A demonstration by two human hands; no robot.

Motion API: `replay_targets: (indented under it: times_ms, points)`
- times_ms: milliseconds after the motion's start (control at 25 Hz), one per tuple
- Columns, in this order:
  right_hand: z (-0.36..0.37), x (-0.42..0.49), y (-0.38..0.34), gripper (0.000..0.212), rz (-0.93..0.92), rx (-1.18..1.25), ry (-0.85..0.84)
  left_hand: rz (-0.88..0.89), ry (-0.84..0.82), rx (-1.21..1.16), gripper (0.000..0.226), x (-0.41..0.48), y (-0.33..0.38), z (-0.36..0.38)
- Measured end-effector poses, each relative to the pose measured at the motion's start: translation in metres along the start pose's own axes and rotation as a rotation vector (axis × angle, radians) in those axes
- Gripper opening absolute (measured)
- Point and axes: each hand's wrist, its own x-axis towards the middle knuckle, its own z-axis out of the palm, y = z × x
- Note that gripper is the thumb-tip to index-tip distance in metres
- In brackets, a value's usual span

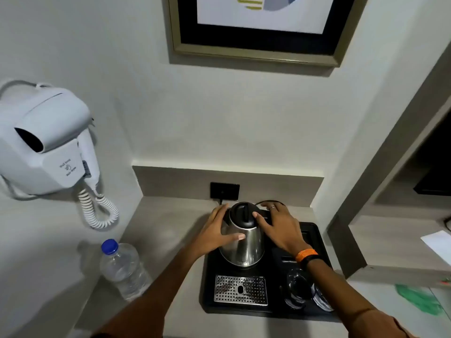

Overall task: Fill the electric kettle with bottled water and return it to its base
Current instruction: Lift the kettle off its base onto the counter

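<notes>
Steel kettle (241,242) with black lid, upright at frame centre on a black tray (319,242) set on the grey tabletop (156,230). Left hand (217,232) spread open against the kettle's left flank, thumb laid across the steel front. Right hand (278,228) open too, thumb touching the lid's right edge, fingers reaching behind the kettle; whether around the handle, cannot tell. Orange band (306,254) on the right wrist. Water bottle (122,267) with blue cap, capped, standing at lower left, well apart from the kettle. Perforated metal grate (240,290) in the tray's lower part, glasses (296,284) just right of it. White wall hair dryer (46,142) at left.
</notes>
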Motion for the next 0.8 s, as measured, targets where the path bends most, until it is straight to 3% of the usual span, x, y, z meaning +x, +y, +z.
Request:
replay_targets:
  times_ms: [240, 360, 560, 800]
  points:
    - [0.014, -0.005, 0.012, 0.019, 0.1, 0.456, 0.095, -0.072, 0.133, -0.154, 0.122, 0.003, -0.009, 0.027]
    - [0.016, -0.002, 0.012, 0.011, 0.104, 0.517, 0.112, -0.078, 0.181, -0.195, 0.122, 0.003, -0.013, 0.03]
    - [0.008, 0.012, -0.004, 0.017, 0.041, 0.522, 0.086, -0.094, 0.281, -0.218, 0.118, -0.008, -0.018, 0.022]
    - [0.018, 0.048, -0.075, 0.023, -0.133, 0.588, -0.073, -0.142, 0.514, -0.201, 0.116, -0.043, -0.042, -0.034]
